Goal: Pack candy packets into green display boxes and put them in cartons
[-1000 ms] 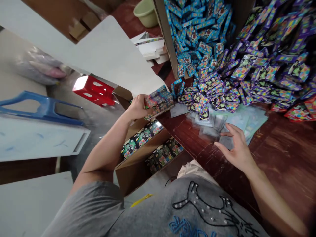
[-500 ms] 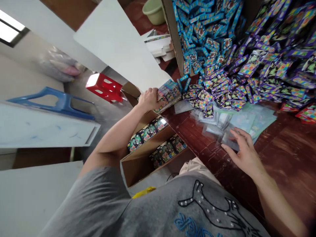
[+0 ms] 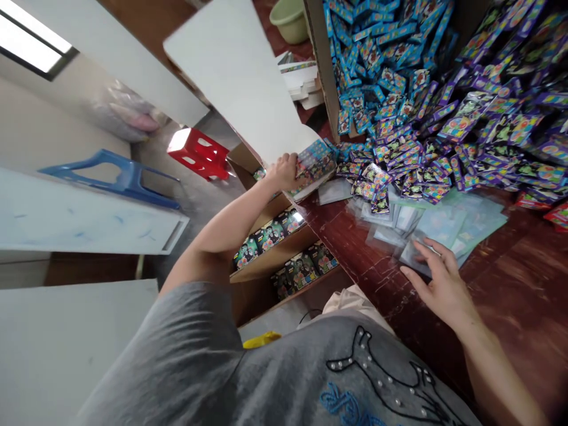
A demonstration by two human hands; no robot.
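Observation:
My left hand (image 3: pixel 284 170) is closed around a wrapped bundle of small colourful boxes (image 3: pixel 314 167) at the left edge of the dark red table (image 3: pixel 510 284), just above an open cardboard carton (image 3: pixel 266 266). Rows of similar boxes lie in that carton. My right hand (image 3: pixel 439 284) rests open, fingers spread, on a loose pile of clear plastic sleeves (image 3: pixel 435 228) on the table. Beyond the sleeves spreads a big heap of small purple and blue boxes (image 3: pixel 444 112).
A tall carton full of blue boxes (image 3: pixel 377 47) stands at the back. A white board (image 3: pixel 239 77) leans at the table's left. On the floor are a red stool (image 3: pixel 197 152), a blue chair (image 3: pixel 115 177) and white panels (image 3: pixel 84 219). A green basin (image 3: pixel 290 18) sits far back.
My left hand has carried the bundle slightly right along the table edge. My right hand has come down from hovering onto the plastic sleeves. The view has shifted left.

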